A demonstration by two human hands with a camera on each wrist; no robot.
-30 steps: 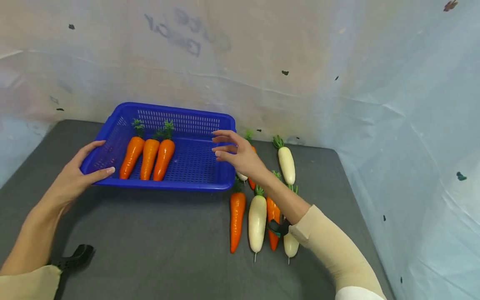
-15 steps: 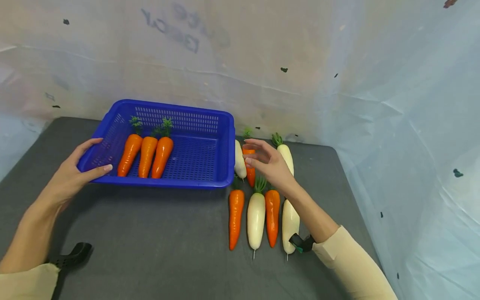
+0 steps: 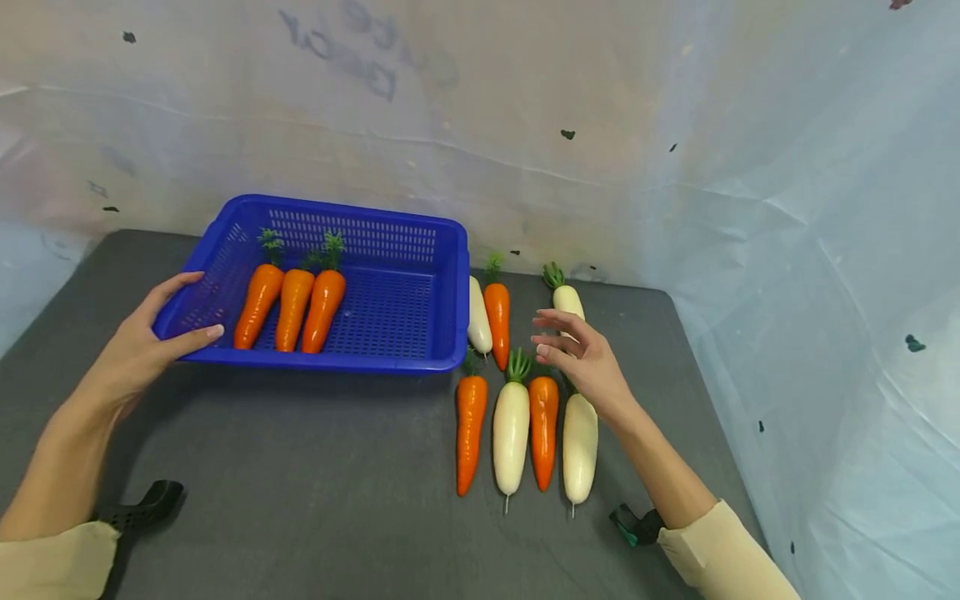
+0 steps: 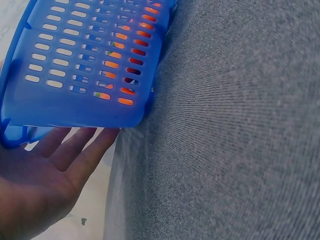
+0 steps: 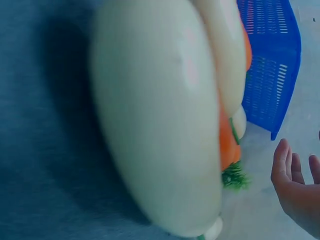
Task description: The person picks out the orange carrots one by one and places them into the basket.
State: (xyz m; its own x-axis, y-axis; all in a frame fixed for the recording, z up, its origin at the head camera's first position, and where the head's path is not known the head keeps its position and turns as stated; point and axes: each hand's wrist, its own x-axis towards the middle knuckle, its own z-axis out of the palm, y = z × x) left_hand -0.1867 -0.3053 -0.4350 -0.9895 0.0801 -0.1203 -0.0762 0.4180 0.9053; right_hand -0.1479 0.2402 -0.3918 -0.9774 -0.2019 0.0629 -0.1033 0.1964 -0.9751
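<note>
My left hand (image 3: 138, 350) grips the left end of a blue plastic basket (image 3: 337, 362), thumb at the front rim and fingers along the side wall. Three carrots (image 3: 294, 310) lie side by side in the basket's left half. My right hand (image 3: 588, 362), fingers loosely bent and holding nothing, hovers over a white radish (image 3: 567, 298), partly hiding it. In front of that hand a row alternates carrot (image 3: 471, 433), radish (image 3: 512, 437), carrot (image 3: 543, 433) and radish (image 3: 580, 450). Close up, the right wrist view has a radish (image 5: 155, 115) in front of the right hand (image 5: 300, 190).
Against the basket's right side lie another radish (image 3: 480, 321) and a carrot (image 3: 497, 321). A dark grey cloth (image 3: 322, 475) covers the table. Pale sheeting (image 3: 510, 108) stands as walls behind and to the right.
My right hand has moved from the basket's right edge rightward and nearer to me, over the radishes. The left hand keeps its grip, and the carrots stay in place.
</note>
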